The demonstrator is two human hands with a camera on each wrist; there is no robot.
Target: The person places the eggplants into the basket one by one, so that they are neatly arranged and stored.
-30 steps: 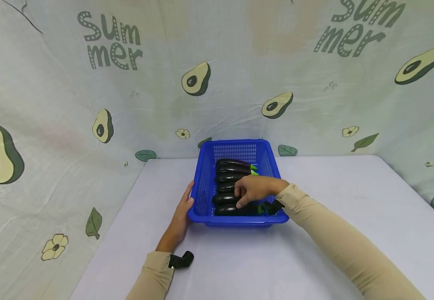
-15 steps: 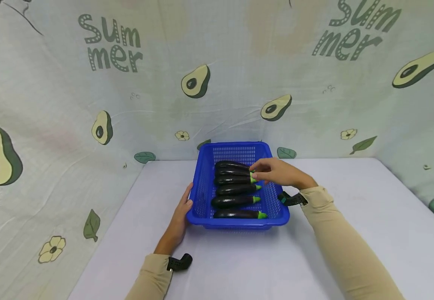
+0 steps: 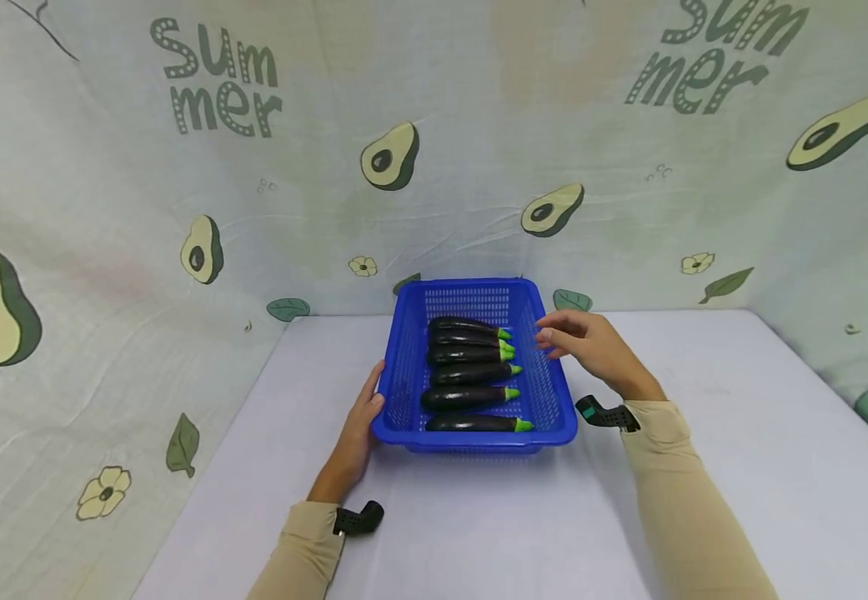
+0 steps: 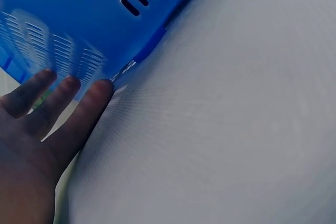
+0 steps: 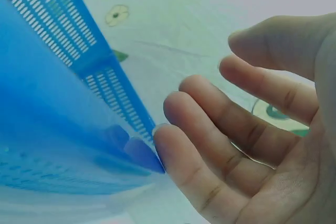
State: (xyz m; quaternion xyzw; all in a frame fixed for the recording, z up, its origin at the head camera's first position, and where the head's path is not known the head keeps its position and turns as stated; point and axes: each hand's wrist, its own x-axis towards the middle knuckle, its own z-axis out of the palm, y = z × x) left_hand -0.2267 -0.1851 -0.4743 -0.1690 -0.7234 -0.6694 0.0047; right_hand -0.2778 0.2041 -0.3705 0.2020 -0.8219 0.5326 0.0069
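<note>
Several dark purple eggplants (image 3: 467, 374) with green stem ends lie side by side across a blue plastic basket (image 3: 474, 440), stems to the right. My left hand (image 3: 354, 429) rests along the basket's left side. In the left wrist view its fingers (image 4: 79, 114) look fairly straight against the slotted wall. My right hand (image 3: 587, 346) hovers over the right rim, with nothing held. Its loosely bent fingers (image 5: 210, 140) and separate thumb show in the right wrist view, close to the basket's wall (image 5: 63, 35).
The basket stands on a white-covered table (image 3: 704, 417), near the back edge. A cloth backdrop (image 3: 464, 125) printed with avocados, leaves and lettering hangs behind and along the sides. Each wrist bears a black camera mount (image 3: 359, 518).
From among the eggplants my right hand has drawn back rightward to the basket's right rim, uncovering the stem ends. The left hand keeps its place on the basket's side.
</note>
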